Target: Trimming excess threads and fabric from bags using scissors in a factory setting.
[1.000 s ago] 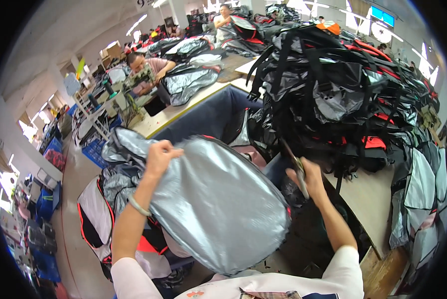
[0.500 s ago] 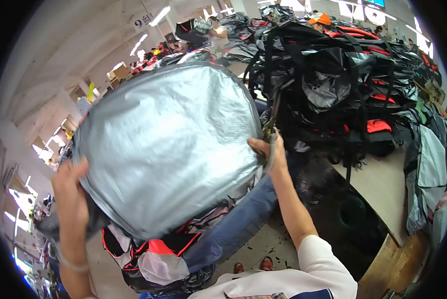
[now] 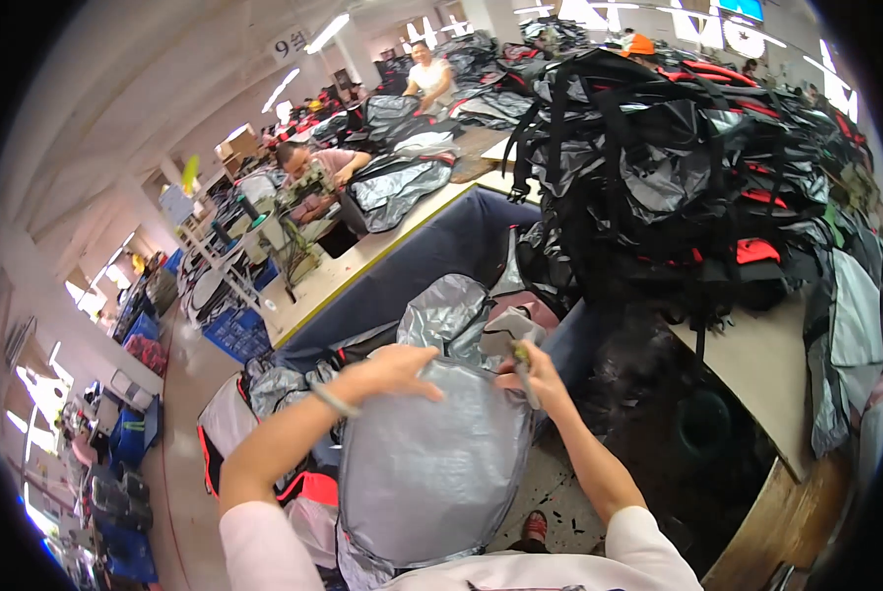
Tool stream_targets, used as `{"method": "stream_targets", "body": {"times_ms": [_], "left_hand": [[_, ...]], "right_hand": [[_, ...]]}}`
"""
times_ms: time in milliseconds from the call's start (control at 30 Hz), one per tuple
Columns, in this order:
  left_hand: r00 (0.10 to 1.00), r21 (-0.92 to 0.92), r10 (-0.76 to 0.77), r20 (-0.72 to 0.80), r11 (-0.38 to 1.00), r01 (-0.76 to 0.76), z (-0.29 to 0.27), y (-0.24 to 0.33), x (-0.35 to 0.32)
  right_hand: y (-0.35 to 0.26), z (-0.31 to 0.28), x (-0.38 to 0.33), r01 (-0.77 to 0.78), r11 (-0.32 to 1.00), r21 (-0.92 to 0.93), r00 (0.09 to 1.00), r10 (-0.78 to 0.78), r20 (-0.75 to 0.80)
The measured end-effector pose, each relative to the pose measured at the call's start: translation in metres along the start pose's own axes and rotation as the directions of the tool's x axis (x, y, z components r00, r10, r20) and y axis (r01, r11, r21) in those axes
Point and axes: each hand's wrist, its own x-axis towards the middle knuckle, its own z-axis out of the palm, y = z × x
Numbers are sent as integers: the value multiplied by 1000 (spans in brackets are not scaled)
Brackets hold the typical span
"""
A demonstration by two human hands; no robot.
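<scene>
A rounded silver bag (image 3: 436, 468) with dark edging stands before my body, its flat face toward me. My left hand (image 3: 392, 374) is at its upper left rim, thumb over the silver face and fingers along the top edge. At the upper right corner my right hand (image 3: 538, 382) is closed round a small tool (image 3: 521, 357) that looks like thread snips; its fingertips also meet the bag's rim. Crumpled silver and black bags (image 3: 443, 305) lie just beyond, in a blue cloth-sided trough (image 3: 412, 251). More bag pieces with red trim (image 3: 313, 490) lie at my left.
A tall heap of black and silver bags (image 3: 628, 148) rises on the right, above a pale tabletop (image 3: 756, 364). Past the trough, a person (image 3: 313, 177) bends at a sewing machine (image 3: 298, 236); another person (image 3: 429, 77) stands farther back. A blue crate (image 3: 236, 335) sits left.
The silver bag has come down and nearer my body, uncovering the trough and sewing table. My left hand has moved right to its top rim; my right hand has come lower with the tool.
</scene>
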Motion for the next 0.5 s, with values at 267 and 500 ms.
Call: {"method": "stream_targets", "body": {"times_ms": [267,500], "left_hand": [[844,240,-65,-532,945,224,-35,-85,56],[549,46,-192,-814,920,390,-181,-82,-17]], "right_hand": [[51,8,-137,132,991,35,878,-100,-468],[-6,127,-129,-66,961,-268,874,-74,-481]]}}
